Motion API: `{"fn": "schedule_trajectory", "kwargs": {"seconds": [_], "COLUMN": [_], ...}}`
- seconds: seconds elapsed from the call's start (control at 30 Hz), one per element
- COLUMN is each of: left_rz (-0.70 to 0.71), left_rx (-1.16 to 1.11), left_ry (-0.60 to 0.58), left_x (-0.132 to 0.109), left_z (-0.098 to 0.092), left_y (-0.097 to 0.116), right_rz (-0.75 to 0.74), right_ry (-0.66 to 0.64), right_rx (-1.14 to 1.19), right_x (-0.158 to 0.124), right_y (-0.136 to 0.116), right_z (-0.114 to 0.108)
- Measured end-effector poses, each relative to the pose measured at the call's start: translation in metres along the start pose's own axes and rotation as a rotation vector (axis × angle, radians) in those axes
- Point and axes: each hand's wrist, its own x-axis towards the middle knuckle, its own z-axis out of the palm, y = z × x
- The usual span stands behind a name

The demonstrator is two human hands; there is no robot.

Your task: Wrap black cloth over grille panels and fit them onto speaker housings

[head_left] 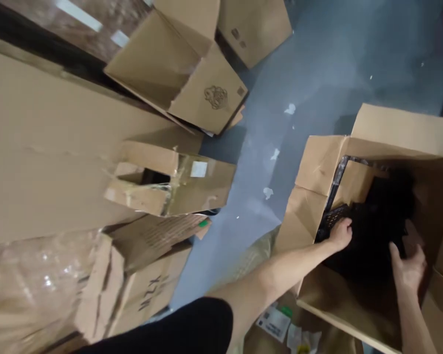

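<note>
At the right stands an open cardboard box [310, 167] with both my hands reaching into it. Inside lies a dark black item [369, 236], its kind lost in shadow. Along its left side shows a perforated black piece [332, 216]. My left hand [341, 234] is closed at the edge of that black item, fingers curled over it. My right hand [409, 268] is at the item's right side, thumb and fingers apart; whether it touches the item I cannot tell. Behind the black item a brown cardboard piece [356, 179] has a dark, shiny strip along its edge.
On the left are an open empty carton [210, 93], a torn small box [203, 189] and a box marked with letters [153, 295]. White scraps [268, 192] lie on the blue-grey floor [258, 162]. Labelled packaging [275, 322] sits below the open box.
</note>
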Motion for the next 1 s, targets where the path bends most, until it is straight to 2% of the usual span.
{"fn": "schedule_trajectory", "kwargs": {"seconds": [0.07, 0.13, 0.2, 0.27, 0.37, 0.5, 0.6, 0.7, 0.77, 0.87, 0.93, 1.0], "left_rz": [0.052, 0.068, 0.041, -0.011, -0.104, -0.231, -0.343, -0.482, -0.467, -0.394, -0.404, -0.487], "left_rx": [-0.031, -0.058, -0.083, -0.115, -0.193, -0.333, -0.582, -0.874, -0.965, -1.029, -1.07, -1.087], "left_ry": [-0.02, -0.04, -0.024, 0.012, 0.022, -0.043, -0.18, -0.367, -0.432, -0.42, -0.4, -0.434], "left_x": [0.047, 0.08, 0.098, 0.1, 0.084, 0.051, 0.037, 0.034, 0.036, 0.041, 0.046, 0.05], "left_z": [0.011, 0.023, 0.033, 0.039, 0.036, 0.029, 0.033, 0.041, 0.044, 0.037, 0.026, 0.012], "left_y": [0.013, 0.022, 0.024, 0.019, 0.004, -0.009, -0.004, 0.008, 0.015, 0.018, 0.016, 0.011], "right_rz": [-0.102, -0.212, -0.279, -0.294, -0.256, -0.259, -0.277, -0.211, -0.114, -0.048, -0.09, -0.205], "right_ry": [0.011, -0.022, -0.091, -0.156, -0.194, -0.17, -0.083, 0.049, 0.028, -0.054, -0.07, -0.136], "right_rx": [-0.172, -0.335, -0.486, -0.592, -0.582, -0.423, -0.289, -0.031, 0.202, 0.441, 0.488, 0.469], "right_x": [0.02, 0.036, 0.051, 0.067, 0.089, 0.105, 0.089, 0.046, 0.012, -0.029, -0.044, -0.05], "right_y": [-0.017, -0.032, -0.043, -0.05, -0.054, -0.048, -0.034, -0.018, -0.013, -0.015, -0.022, -0.029], "right_z": [0.049, 0.09, 0.117, 0.129, 0.12, 0.067, 0.021, -0.007, -0.011, 0.004, 0.022, 0.039]}}
